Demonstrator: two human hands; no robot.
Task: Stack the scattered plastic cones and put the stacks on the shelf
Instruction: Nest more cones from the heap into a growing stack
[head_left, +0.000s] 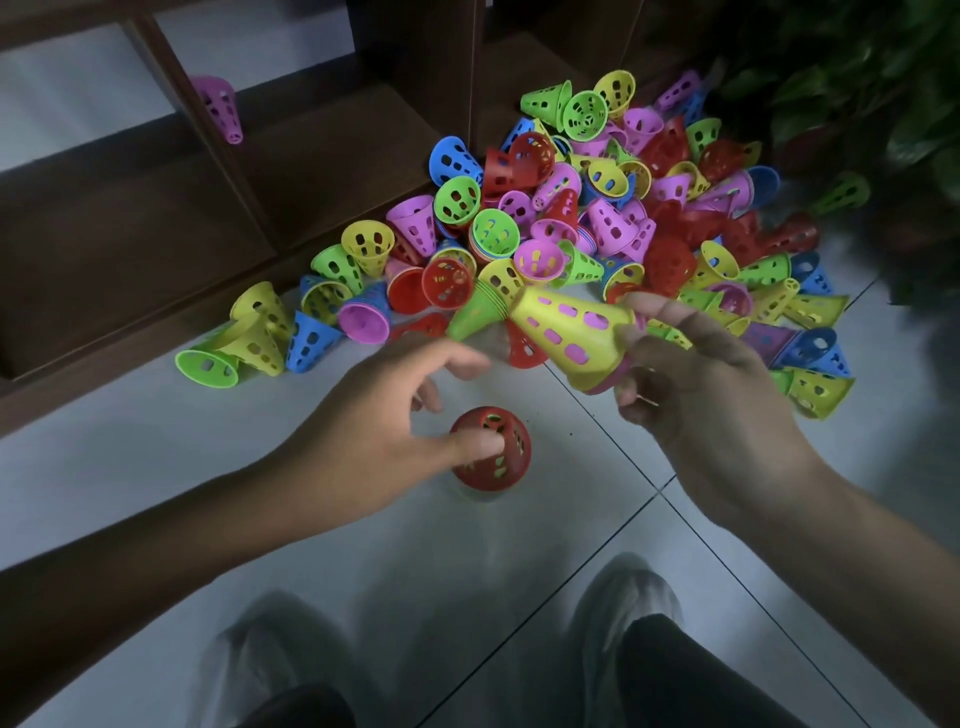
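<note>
A big heap of perforated plastic cones (613, 218) in red, yellow, green, blue and pink lies on the tiled floor against the dark wooden shelf (311, 156). My right hand (696, 389) grips the wide end of a stack of nested cones (545, 325), yellow outermost with a green tip pointing left. My left hand (395, 415) hovers with loosely spread fingers, its thumb over a lone red cone (491, 449) standing on the floor; its fingers hold nothing. A pink stack of cones (221, 106) lies in a shelf compartment.
My two shoes (623, 608) and dark trouser legs are at the bottom of the view. A leafy green plant (857, 78) stands at the upper right behind the heap. Pale floor tiles (156, 467) stretch to the left of my hands.
</note>
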